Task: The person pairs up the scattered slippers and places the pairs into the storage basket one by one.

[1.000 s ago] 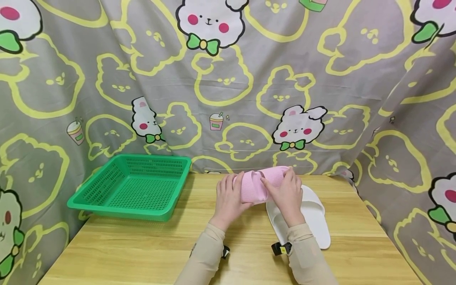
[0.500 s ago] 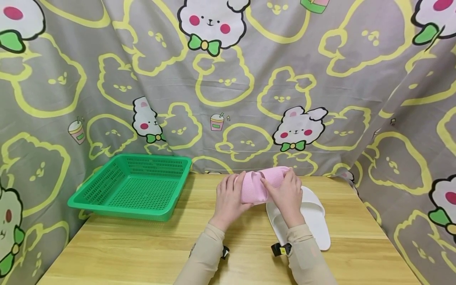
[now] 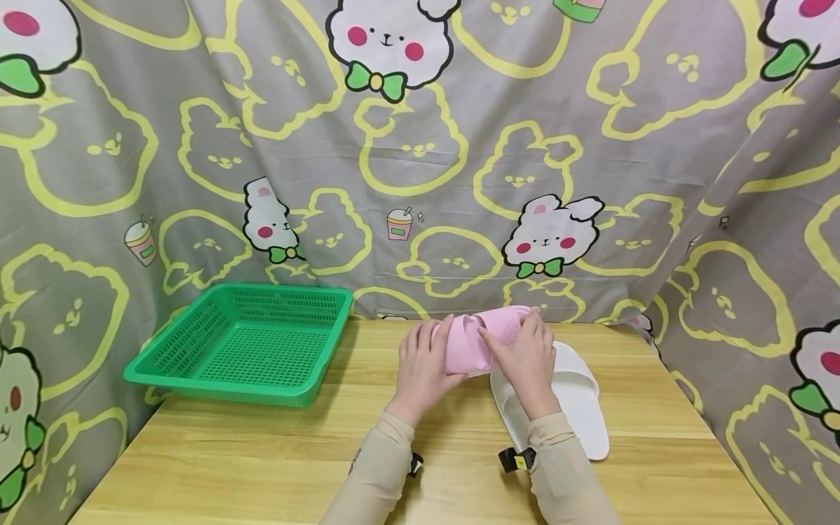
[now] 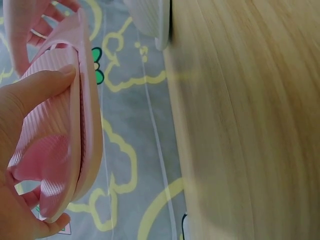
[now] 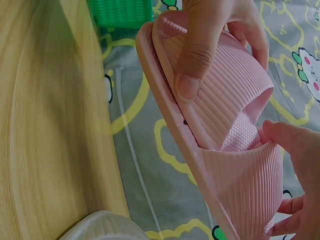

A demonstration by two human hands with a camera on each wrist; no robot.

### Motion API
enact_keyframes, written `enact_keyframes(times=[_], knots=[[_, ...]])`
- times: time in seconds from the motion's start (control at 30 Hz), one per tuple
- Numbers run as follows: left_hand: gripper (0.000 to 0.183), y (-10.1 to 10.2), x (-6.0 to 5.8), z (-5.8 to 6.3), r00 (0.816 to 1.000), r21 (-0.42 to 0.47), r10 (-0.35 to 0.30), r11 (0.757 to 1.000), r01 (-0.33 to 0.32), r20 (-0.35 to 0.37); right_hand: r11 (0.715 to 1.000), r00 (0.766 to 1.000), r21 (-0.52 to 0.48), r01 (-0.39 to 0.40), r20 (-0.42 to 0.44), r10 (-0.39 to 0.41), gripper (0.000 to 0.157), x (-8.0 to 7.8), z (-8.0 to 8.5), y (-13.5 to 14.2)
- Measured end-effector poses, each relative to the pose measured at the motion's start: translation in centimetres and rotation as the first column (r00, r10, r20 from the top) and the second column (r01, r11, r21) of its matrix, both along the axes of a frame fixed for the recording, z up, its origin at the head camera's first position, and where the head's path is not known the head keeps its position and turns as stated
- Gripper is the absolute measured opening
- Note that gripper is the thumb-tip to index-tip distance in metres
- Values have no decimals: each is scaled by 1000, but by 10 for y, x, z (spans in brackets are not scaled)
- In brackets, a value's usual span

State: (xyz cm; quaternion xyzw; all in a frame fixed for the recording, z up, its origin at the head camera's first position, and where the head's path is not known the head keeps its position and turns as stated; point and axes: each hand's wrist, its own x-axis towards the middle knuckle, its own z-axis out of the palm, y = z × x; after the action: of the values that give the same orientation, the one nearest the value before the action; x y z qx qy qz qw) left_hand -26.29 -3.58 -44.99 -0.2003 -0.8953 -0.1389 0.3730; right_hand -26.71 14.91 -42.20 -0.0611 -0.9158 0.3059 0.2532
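Left hand [image 3: 420, 368] and right hand [image 3: 530, 364] are clamping fingers [image 3: 420, 337] on the nested, ribbed, rubbery-looking pink slippers [image 3: 463, 350] between them, above the wood-grain surface [image 3: 262, 459], uneven finger pressure risking the pair sliding apart.

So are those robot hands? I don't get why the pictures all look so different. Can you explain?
No robot here! They're a person's own bare hands: the left hand and the right hand.

The person wears three cameras. One on the head looks forward and down, making the wide pictures. One on each wrist takes the close-up pictures, so things look bigger and turned sideways there.

Both hands are holding two pink slippers together. On the wooden table, a green basket sits to the left. White footwear lies on the right, but the right arm covers part of it, so I can't tell if it's one slipper or two. Behind everything hangs a gray cartoon cloth.
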Motion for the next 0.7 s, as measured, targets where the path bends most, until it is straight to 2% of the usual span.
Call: enact_keyframes(times=[0.4,0.7], knots=[[111,1,0,1,996,10,-7,1000,8,-86,1000,999,-2,-19,-37,19,90,3,1,-2],[108,2,-1,0,997,18,6,1000,-5,-80,1000,994,-3,-25,-108,24,83,2,0,-6]])
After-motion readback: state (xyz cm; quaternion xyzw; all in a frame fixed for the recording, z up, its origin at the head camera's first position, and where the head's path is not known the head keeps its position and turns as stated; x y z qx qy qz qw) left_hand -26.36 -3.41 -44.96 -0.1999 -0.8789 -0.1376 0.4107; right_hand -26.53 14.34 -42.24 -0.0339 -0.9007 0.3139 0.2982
